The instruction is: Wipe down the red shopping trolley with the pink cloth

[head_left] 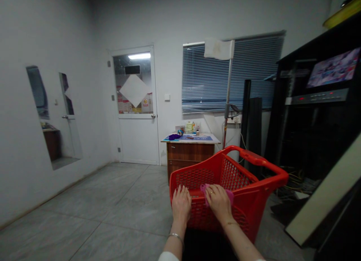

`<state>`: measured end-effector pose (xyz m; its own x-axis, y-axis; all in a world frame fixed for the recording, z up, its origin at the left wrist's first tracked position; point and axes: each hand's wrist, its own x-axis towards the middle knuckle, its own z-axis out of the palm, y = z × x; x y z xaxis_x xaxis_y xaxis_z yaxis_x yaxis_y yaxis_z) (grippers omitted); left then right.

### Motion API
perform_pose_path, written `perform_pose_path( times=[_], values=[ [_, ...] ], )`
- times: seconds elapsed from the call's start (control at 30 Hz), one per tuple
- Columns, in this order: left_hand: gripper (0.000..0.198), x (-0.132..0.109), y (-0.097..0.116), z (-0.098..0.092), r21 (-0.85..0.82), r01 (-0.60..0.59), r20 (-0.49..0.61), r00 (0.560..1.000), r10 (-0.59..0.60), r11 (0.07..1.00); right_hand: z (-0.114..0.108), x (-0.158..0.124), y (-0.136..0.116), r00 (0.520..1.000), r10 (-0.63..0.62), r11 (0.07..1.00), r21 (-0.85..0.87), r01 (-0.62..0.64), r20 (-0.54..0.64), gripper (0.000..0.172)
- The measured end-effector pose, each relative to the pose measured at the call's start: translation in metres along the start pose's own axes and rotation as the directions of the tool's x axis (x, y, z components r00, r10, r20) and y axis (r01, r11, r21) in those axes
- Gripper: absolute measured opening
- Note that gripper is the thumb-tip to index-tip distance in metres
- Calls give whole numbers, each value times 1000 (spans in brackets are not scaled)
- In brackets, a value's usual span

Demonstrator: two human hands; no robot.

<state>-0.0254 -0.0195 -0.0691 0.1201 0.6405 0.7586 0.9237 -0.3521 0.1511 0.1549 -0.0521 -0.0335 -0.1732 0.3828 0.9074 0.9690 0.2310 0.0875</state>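
In front of me is a red plastic shopping cart (194, 175) with meshed sides and a looped handle at its right. My left hand (181, 203) is closed over the cart's near rim at the left corner, thumb side inward. A pink cloth (229, 196) is bunched under my right hand (217, 201), which presses it onto the same rim farther right. The cloth's edges show on both sides of the fingers. My palms and the undersides of my fingers are hidden.
Beyond the cart stands a brown wooden cabinet (190, 152) with a purple cloth (174, 136) and small containers on top. A pole with a white flag (217, 49) rises beside it. At right are a black rack (304, 122) and a leaning pale board (324, 193). A white door (138, 141) is at the back.
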Motion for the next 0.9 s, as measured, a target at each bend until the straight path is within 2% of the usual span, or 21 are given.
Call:
perform_pose_path(
  times=[0.17,0.23,0.27,0.3,0.37,0.57,0.67,0.7,0.77,0.83,0.9],
  values=[
    [39,0,2,0,-4,0,9,1000,0,1000,-41,5,107,1000,-6,982,-190,10,26,23],
    [40,0,3,-1,-10,19,14,1000,-18,1000,-50,6,131,1000,9,974,-225,-6,13,23],
    [40,0,4,-1,-12,29,15,999,-29,1000,-51,6,135,1000,25,972,-236,-25,-2,23],
    [40,0,4,-2,-12,37,17,999,-37,999,-50,6,132,999,44,970,-240,-47,-19,23],
    [40,0,5,-2,-9,41,20,999,-41,999,-41,3,111,997,71,971,-225,-79,-42,22],
    [42,-1,4,-1,15,33,3,999,-33,999,9,-4,-15,993,91,995,-38,-94,-76,18],
    [42,-1,1,0,24,0,0,1000,0,1000,21,-3,-50,993,82,997,6,-82,-86,20],
    [41,-1,0,1,26,-6,3,1000,6,1000,21,-2,-52,995,63,998,13,-62,-77,20],
    [40,-1,-2,2,19,1,7,1000,-1,1000,16,-2,-39,998,12,1000,15,-11,-58,22],
    [40,-1,-2,2,5,17,3,1000,-17,1000,6,-2,-9,999,-23,1000,-12,23,-36,23],
    [39,-2,-2,3,-14,21,-2,1000,-22,1000,-9,-2,32,1000,-28,998,-65,28,-4,24]
  ],
)
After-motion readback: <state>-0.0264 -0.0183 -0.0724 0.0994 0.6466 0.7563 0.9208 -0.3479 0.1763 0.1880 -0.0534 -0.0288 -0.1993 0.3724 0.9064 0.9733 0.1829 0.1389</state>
